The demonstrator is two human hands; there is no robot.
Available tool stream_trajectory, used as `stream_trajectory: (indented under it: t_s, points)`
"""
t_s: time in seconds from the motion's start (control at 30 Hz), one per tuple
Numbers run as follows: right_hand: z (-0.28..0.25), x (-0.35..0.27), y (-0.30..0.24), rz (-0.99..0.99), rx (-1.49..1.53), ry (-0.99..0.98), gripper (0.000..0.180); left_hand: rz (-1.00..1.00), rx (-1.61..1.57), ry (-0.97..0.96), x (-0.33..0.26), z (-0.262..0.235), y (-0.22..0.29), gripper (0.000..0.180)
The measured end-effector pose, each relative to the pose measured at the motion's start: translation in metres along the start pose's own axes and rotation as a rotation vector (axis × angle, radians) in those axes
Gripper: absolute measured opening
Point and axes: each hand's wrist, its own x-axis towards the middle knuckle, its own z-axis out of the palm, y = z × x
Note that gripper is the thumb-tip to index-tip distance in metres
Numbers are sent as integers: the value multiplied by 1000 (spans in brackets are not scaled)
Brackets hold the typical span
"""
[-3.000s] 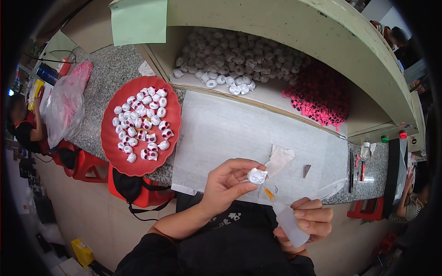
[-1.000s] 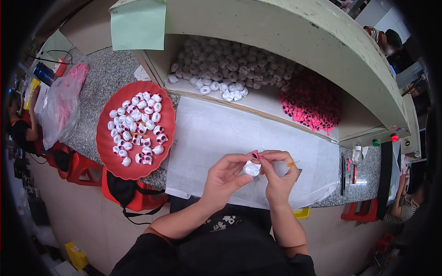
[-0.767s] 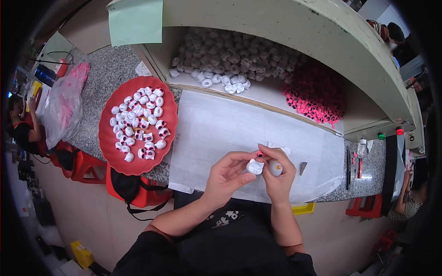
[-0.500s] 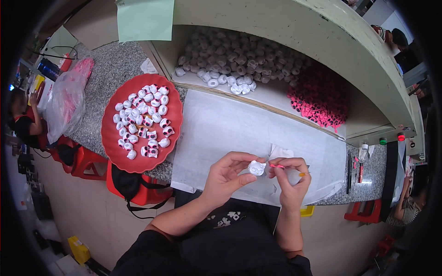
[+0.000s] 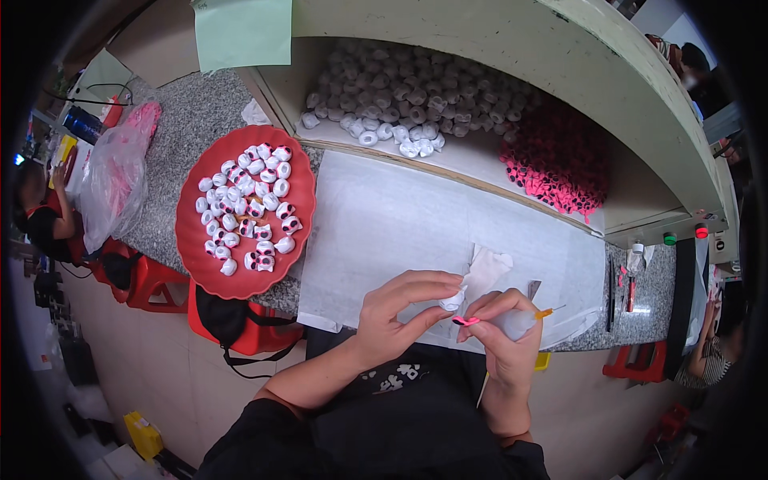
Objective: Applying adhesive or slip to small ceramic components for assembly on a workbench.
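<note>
Over the white sheet on the desk, my left hand is pinching a small white piece while my right hand is gripping a small squeeze bottle and a pink part, with a pale green paper sign hanging above the red plate.

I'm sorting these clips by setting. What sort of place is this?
Probably a small handcraft assembly workshop: a red tray of small white pieces, heaps of white pieces and pink pieces on a shelf, and other people seated at nearby benches.
</note>
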Motion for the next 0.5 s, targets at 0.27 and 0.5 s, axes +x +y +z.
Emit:
stream_trajectory:
  t_s: [0.27,0.5]
  points:
    - [-5,4,6,101,32,-16,11,81,95,-16,1,1,1,25]
    - [-3,4,8,90,21,11,12,41,-17,-30,-1,1,-1,25]
